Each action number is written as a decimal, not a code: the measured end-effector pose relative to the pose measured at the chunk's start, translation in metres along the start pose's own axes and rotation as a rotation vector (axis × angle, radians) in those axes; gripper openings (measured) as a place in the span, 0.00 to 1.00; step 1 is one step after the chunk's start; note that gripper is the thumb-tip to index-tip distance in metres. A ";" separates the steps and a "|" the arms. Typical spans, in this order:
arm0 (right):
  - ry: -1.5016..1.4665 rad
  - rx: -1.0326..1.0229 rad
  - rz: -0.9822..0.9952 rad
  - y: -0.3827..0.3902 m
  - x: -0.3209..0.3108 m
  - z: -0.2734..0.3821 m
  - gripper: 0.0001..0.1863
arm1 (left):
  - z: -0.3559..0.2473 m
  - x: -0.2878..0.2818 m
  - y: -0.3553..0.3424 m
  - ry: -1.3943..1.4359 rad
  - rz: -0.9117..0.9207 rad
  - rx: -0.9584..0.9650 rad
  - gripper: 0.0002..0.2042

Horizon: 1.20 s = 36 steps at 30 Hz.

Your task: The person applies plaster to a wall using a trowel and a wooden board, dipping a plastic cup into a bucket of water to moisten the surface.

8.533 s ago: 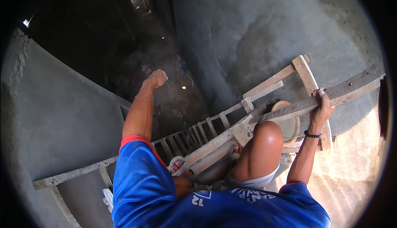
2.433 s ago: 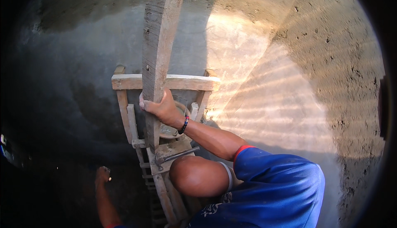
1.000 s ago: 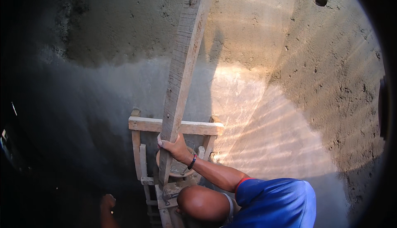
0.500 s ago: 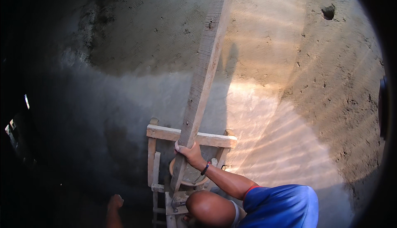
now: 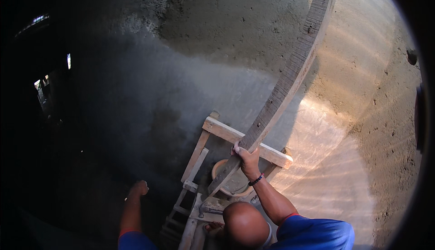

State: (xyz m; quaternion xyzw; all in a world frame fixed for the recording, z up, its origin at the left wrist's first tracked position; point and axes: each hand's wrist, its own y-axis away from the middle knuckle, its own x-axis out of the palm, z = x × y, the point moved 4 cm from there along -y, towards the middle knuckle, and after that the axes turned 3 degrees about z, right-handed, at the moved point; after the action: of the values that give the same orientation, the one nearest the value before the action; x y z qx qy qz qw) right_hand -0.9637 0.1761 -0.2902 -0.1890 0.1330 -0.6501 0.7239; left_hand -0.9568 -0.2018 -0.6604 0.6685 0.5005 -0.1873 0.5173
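My right hand [image 5: 247, 160], with a dark beaded bracelet at the wrist, is wrapped round a long wooden plank [image 5: 283, 87] near its lower end. The plank slants up to the right, past the top crossbar [image 5: 222, 129] of a wooden frame, and its foot comes down by a wooden step. Under the plank sits a round basin [image 5: 215, 170] with an orange rim and grey matter inside. My left hand [image 5: 140, 187] is held out at the left in shadow, fingers curled; what they hold, if anything, is hidden.
A plastered wall [image 5: 235, 84] fills the background, part smooth and part rough, with a hole [image 5: 411, 57] at right. A hammer-like tool [image 5: 210, 211] lies on the step by my bent knee [image 5: 246, 225]. Ladder rungs [image 5: 181, 210] lead downward at lower left, into shadow.
The view has turned, so plank, frame and basin sit farther right and tilt more. My right hand keeps its grip on the plank. More of my left arm shows.
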 end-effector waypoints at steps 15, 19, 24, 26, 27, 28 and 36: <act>-0.021 -0.064 0.053 -0.002 0.017 0.007 0.09 | 0.029 -0.024 0.036 0.002 -0.070 -0.131 0.16; -0.018 -0.058 0.063 -0.003 0.021 0.003 0.11 | 0.035 -0.021 0.033 -0.016 -0.090 -0.139 0.17; -0.012 -0.079 0.063 -0.004 0.021 0.004 0.11 | 0.037 -0.023 0.026 0.012 -0.081 -0.163 0.17; -0.007 -0.074 0.084 -0.005 0.023 0.003 0.10 | 0.046 -0.019 0.022 -0.003 -0.102 -0.150 0.17; -0.012 -0.083 0.081 -0.005 0.023 0.004 0.10 | 0.046 -0.020 0.020 -0.017 -0.113 -0.132 0.18; -0.030 -0.066 0.081 -0.003 0.019 0.004 0.09 | 0.039 -0.021 0.021 -0.025 -0.117 -0.116 0.18; 0.000 -0.005 0.103 -0.002 0.018 -0.010 0.10 | 0.054 -0.012 0.006 -0.024 0.069 -0.213 0.21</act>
State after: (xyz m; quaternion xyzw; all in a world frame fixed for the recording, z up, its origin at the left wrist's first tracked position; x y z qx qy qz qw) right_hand -0.9675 0.1575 -0.2970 -0.1837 0.1439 -0.6116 0.7560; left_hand -0.9425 -0.2543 -0.6693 0.6242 0.4882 -0.1229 0.5975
